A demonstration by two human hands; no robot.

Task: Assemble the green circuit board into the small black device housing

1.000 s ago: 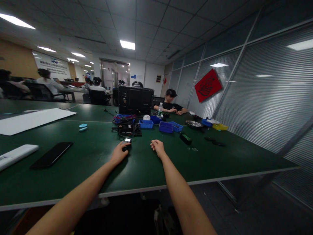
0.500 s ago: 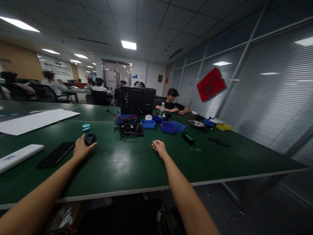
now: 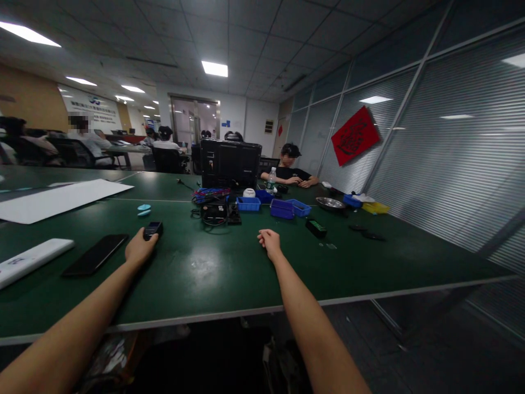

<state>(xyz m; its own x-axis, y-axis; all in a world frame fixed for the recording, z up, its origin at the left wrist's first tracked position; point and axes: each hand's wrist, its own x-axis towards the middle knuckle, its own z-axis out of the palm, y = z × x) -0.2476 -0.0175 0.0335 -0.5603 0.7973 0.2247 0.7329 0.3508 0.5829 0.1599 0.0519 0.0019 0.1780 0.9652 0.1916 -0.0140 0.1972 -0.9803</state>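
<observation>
My left hand (image 3: 140, 246) is closed around the near end of a small black device with a screen (image 3: 153, 228), thumb on one side and fingers on the other. The device lies low at the tabletop. Just left of that hand is a flat black slab like a tablet or large phone (image 3: 97, 254). Behind the device lie two small light-blue pieces (image 3: 144, 210). My right hand (image 3: 270, 242) rests on the green table (image 3: 229, 273) with its fingers loosely curled in, and I see nothing in it. A black box with a green top (image 3: 316, 227) sits to its right.
A monitor's back (image 3: 231, 164) rises mid-table, with cables, a black adapter (image 3: 214, 212), blue bins (image 3: 282, 208) and a bottle (image 3: 271, 179) around it. A metal plate (image 3: 330, 203) is at right. A white long case (image 3: 35, 260) lies left. Across the table sits a person (image 3: 289, 171).
My left hand has closed on the black device, its thumb now against it; before, thumb and fingers were spread around it. The right hand stays about where it was.
</observation>
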